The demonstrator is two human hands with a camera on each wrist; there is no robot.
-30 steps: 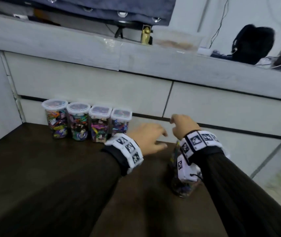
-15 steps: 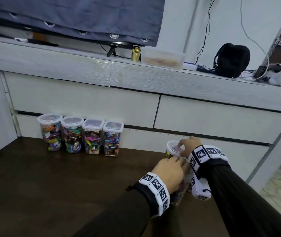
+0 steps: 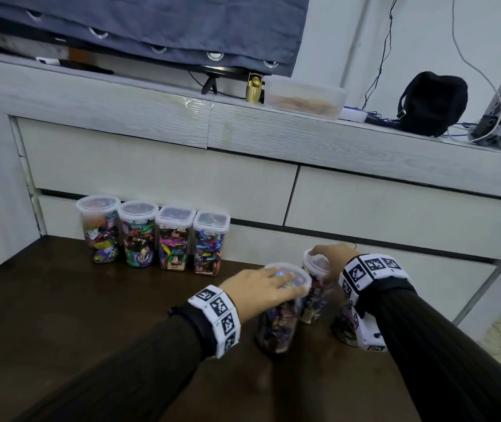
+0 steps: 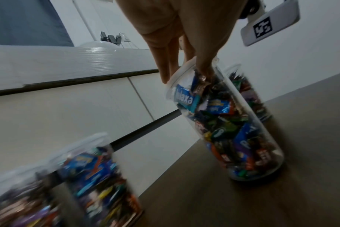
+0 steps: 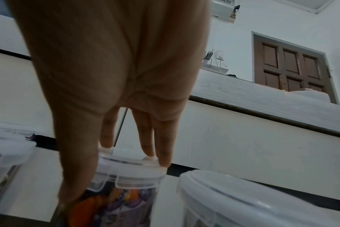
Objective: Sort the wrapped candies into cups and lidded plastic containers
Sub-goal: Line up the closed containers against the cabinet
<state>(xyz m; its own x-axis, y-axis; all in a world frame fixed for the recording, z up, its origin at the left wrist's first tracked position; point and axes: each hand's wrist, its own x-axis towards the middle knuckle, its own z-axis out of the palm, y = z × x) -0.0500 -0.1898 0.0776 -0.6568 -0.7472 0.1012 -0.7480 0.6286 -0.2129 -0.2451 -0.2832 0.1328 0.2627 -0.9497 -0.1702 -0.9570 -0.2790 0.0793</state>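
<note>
Four clear lidded containers [image 3: 151, 237] filled with wrapped candies are shown upright in a row at the back of the dark table, touching or nearly so. Nearer the front, a round-lidded container [image 3: 279, 312] of candies is seen upright on the table; just beside it stands a clip-lidded container [image 3: 316, 287]. A third container [image 3: 345, 325] is partly hidden to their right.

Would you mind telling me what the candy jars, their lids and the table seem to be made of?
Jars: clear, glossy plastic; the candy wrappers show through the walls. Lids: cloudy, translucent plastic with moulded snap tabs. Table: dark brown with a faint sheen, probably wood or laminate.
</note>
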